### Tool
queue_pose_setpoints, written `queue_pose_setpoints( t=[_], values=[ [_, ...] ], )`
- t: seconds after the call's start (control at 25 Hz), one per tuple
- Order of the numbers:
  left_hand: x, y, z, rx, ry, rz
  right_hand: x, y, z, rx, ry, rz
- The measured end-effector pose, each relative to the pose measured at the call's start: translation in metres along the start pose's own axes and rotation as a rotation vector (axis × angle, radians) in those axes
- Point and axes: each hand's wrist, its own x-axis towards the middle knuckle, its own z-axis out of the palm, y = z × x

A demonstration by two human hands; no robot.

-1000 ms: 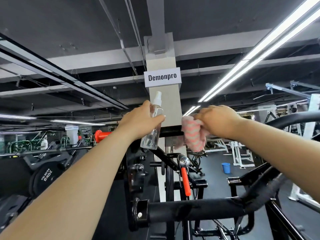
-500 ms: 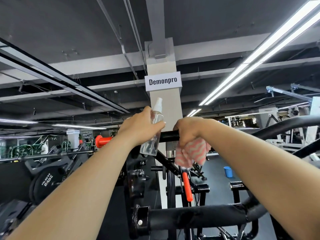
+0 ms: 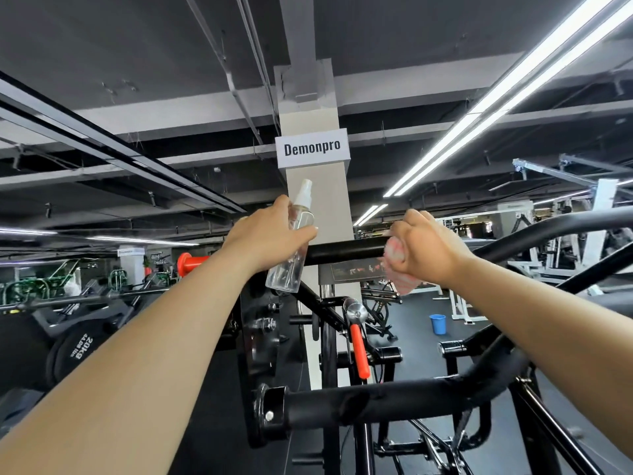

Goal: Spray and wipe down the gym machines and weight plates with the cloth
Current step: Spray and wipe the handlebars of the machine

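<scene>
A black gym machine fills the middle, with a high horizontal bar (image 3: pixel 346 250) at hand height and a thicker padded bar (image 3: pixel 370 402) lower down. My left hand (image 3: pixel 267 241) grips a clear spray bottle (image 3: pixel 291 255) with a white nozzle, held upright just left of the high bar. My right hand (image 3: pixel 424 248) grips a pink and white striped cloth (image 3: pixel 397 265) and presses it around the right part of that high bar. Most of the cloth is hidden under my fingers.
A pale pillar (image 3: pixel 318 207) with a "Demonpro" sign stands behind the machine. An orange handle (image 3: pixel 359 351) hangs below the bar. A 20 kg weight plate (image 3: pixel 78 347) sits at the left. A blue bucket (image 3: pixel 437 323) stands on the dark floor at the right.
My right hand has slid the cloth to the right along the high bar, uncovering the bar's middle. My left hand with the bottle has stayed almost where it was.
</scene>
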Motion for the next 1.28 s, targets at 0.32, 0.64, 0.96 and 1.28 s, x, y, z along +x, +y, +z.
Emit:
queue_pose_setpoints(
  t=[0.32, 0.64, 0.96, 1.28],
  values=[
    [0.000, -0.001, 0.001, -0.015, 0.006, -0.002, -0.016, 0.028, -0.009, -0.010, -0.188, 0.149],
    [0.001, -0.002, 0.001, -0.002, 0.005, 0.002, -0.029, 0.045, -0.007, -0.178, -0.176, 0.172],
    [-0.002, 0.002, -0.001, -0.024, 0.012, -0.016, -0.040, 0.040, -0.016, -0.467, -0.229, 0.209],
    [-0.003, -0.001, -0.003, -0.199, 0.040, -0.008, -0.030, 0.009, -0.045, -0.240, -0.224, 0.357]
  ],
)
